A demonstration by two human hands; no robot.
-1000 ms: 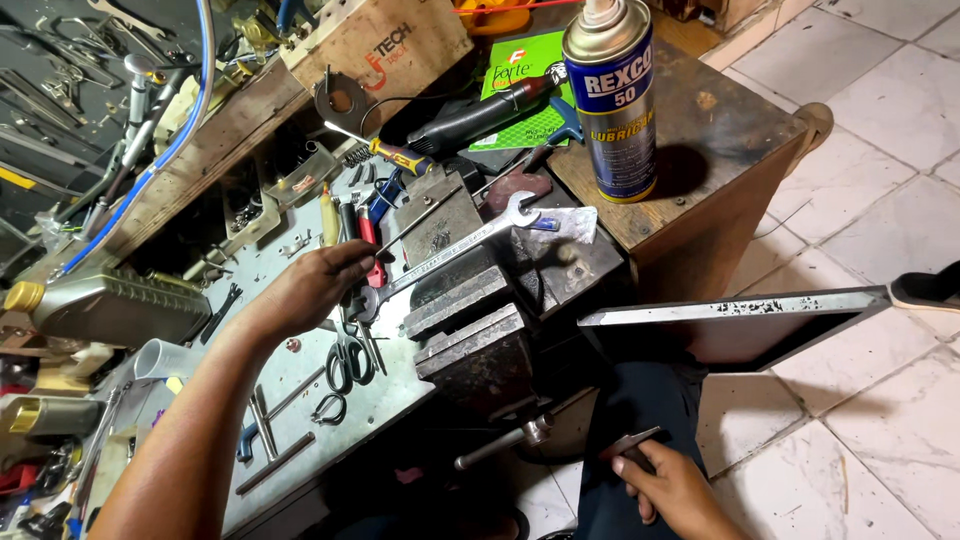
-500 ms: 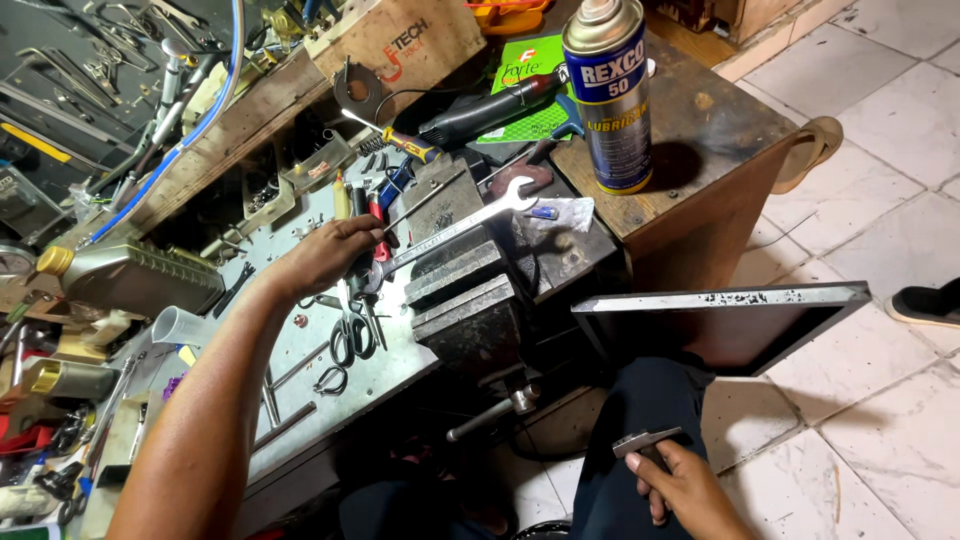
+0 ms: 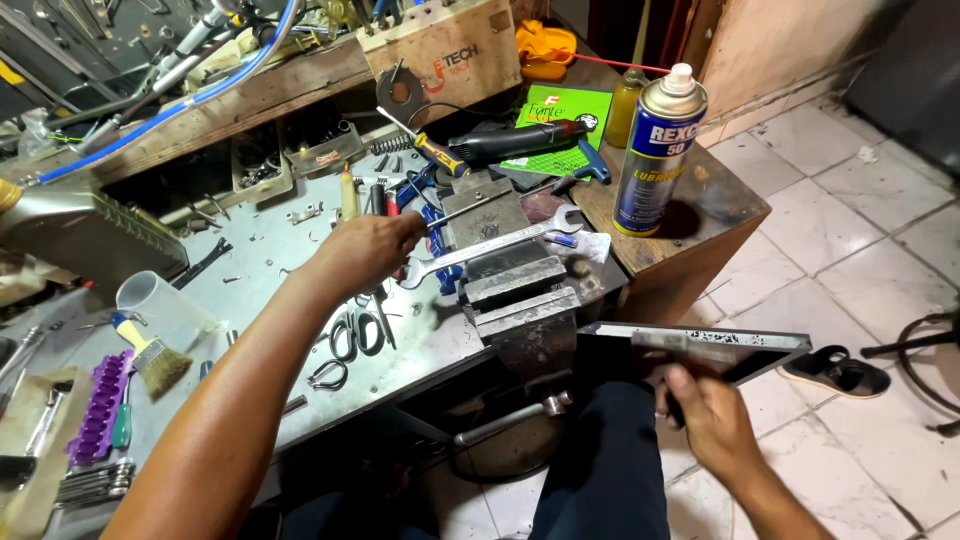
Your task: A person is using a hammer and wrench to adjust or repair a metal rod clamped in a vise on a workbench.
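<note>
Left hand [image 3: 365, 250] is gripping my combination wrench [image 3: 490, 248] over the bench vise [image 3: 520, 300]; right hand [image 3: 712, 415] is grasping the flat metal bar [image 3: 700, 340].

A tall cylindrical spray can [image 3: 657, 152] with a blue and yellow label and a white cap stands upright near the right end of the brown wooden worktop [image 3: 720, 205]. Just behind and left of it lies a flat bright-green printed packet [image 3: 555, 125] (partly covered by a dark tool). Farther back, a pale wooden box [image 3: 450, 50] shows a red and black printed mark on its front face.
</note>
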